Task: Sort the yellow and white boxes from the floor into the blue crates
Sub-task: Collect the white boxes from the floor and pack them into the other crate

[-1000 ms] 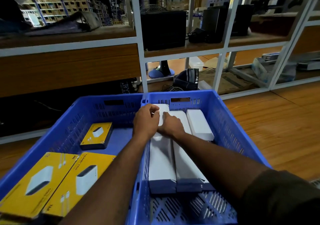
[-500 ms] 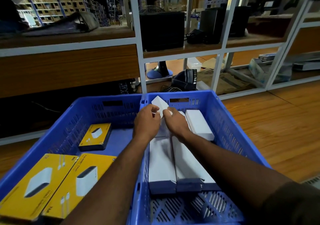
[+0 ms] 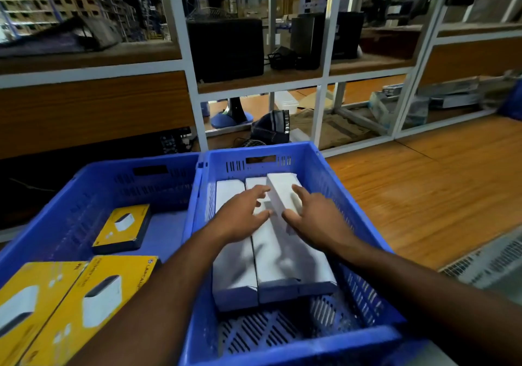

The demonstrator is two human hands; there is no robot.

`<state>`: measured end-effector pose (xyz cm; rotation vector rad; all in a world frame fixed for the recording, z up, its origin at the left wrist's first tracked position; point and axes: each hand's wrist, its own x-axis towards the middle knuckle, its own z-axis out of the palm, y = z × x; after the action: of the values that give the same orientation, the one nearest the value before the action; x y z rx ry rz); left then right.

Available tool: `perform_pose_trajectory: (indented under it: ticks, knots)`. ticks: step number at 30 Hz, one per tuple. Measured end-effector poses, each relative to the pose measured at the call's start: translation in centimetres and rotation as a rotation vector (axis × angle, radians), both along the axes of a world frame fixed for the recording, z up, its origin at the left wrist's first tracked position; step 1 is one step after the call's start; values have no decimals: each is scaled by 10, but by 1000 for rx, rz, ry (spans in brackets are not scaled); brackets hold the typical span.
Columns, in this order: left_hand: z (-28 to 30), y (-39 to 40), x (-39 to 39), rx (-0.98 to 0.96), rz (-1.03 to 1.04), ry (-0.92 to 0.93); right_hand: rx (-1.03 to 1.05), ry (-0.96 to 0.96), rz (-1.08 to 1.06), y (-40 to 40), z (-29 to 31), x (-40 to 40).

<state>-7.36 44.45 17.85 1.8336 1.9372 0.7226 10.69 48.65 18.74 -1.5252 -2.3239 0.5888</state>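
Nearest, two yellow boxes (image 3: pixel 56 306) lie flat side by side at the near end of the left blue crate (image 3: pixel 70 196), with a smaller yellow box (image 3: pixel 122 229) further in. Beside it, touching, stands the right blue crate (image 3: pixel 347 204), holding long white boxes (image 3: pixel 265 264) laid lengthwise in a row. Both forearms reach over them. The left hand (image 3: pixel 240 219) hovers with fingers spread, loosely curved, holding nothing. The right hand (image 3: pixel 316 219) has fingers apart alongside a tilted white box (image 3: pixel 282 193), its thumb near the box's lower end; whether it grips is unclear. Beyond, white-framed shelving (image 3: pixel 183 63) carries dark equipment, over a wooden floor (image 3: pixel 423 182).
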Motion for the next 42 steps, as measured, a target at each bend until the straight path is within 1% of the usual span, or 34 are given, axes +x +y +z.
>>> perform_pose_trajectory:
  ticks: [2,4,6,10,15,20,24,26,28,31,34,36,38,42]
  knots:
    - [-3,0,3,-99,-66,17,15,-173,20,-13,-3,18]
    - [-6,-1,3,-186,-106,72,15,-365,93,-26,-5,30]
    - [-8,-3,0,-243,-114,93,-35,-484,152,-37,-6,35]
    - [-9,-5,-3,-311,-110,100,-131,-566,176,-39,-11,41]
    - [-8,-6,-2,-344,-89,87,-115,-633,254,-26,-20,29]
    - [-12,-5,-1,-381,-83,142,-186,-623,283,-14,-18,20]
    - [-16,-4,6,-377,-78,239,-163,-566,284,-3,-22,17]
    - [-19,-1,6,-326,-2,331,-132,-508,272,8,-29,7]
    - [-22,4,6,-288,135,388,-85,-421,240,21,-38,-6]
    - [-26,9,5,-336,313,399,16,-297,144,41,-43,-26]
    - [-31,8,4,-399,401,371,32,-274,48,56,-50,-35]
    - [-36,8,3,-465,369,354,-7,-248,18,59,-60,-36]
    - [-40,9,1,-538,319,335,31,-253,31,59,-70,-38]
    - [-44,12,-1,-557,274,348,118,-308,92,61,-78,-39]
